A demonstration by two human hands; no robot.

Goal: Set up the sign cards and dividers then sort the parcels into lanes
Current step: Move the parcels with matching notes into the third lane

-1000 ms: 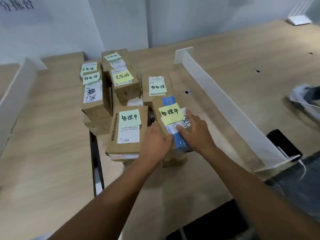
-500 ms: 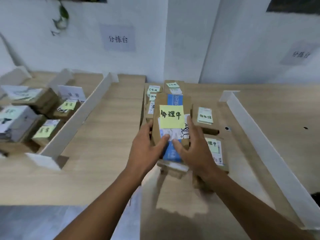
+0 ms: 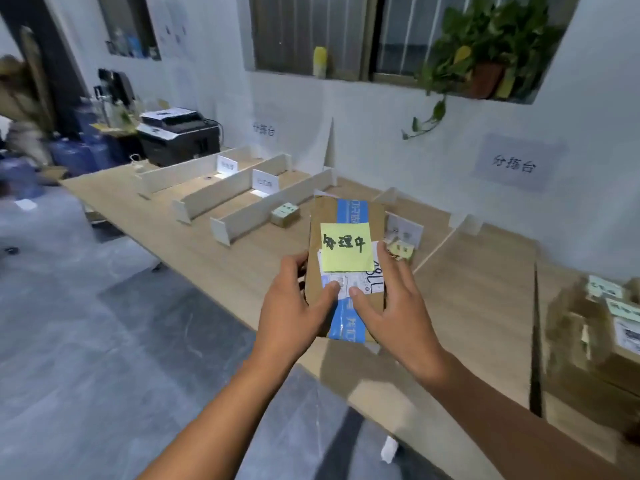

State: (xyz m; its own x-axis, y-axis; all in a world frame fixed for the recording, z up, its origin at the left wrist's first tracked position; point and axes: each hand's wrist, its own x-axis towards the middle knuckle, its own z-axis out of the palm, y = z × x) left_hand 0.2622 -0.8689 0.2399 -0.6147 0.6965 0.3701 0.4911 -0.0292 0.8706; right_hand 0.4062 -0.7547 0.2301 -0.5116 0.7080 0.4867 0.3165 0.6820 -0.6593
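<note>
The parcel (image 3: 323, 220) is up in the air between both of my hands, held flat side toward me above the front edge of the counter (image 3: 478, 306). It is a brown cardboard box with a strip of blue tape down its middle, a white shipping label, and a yellow sticky note (image 3: 346, 247) with black handwriting stuck over the label. My left grip (image 3: 294, 306) is clamped on its left edge, thumb pressed onto the label and fingers curled round behind. My right grip (image 3: 394, 306) is clamped on the right edge in the same way, thumb on the label just beside the left thumb.

Beyond the parcel, three long white dividers (image 3: 242, 216) stand on the counter, running back toward the wall and marking off lanes. A white sign card (image 3: 265, 182) stands in one lane and another (image 3: 227, 166) in the lane behind it. A small box (image 3: 284, 214) with a pale note lies on the near side of the closest divider. Just right of the held parcel stands a third card (image 3: 403, 230), with a yellow-noted box at its foot. At the far right, well apart, sits a pile of labelled boxes (image 3: 595, 341). A black printer (image 3: 180, 133) sits at the counter's far end.
</note>
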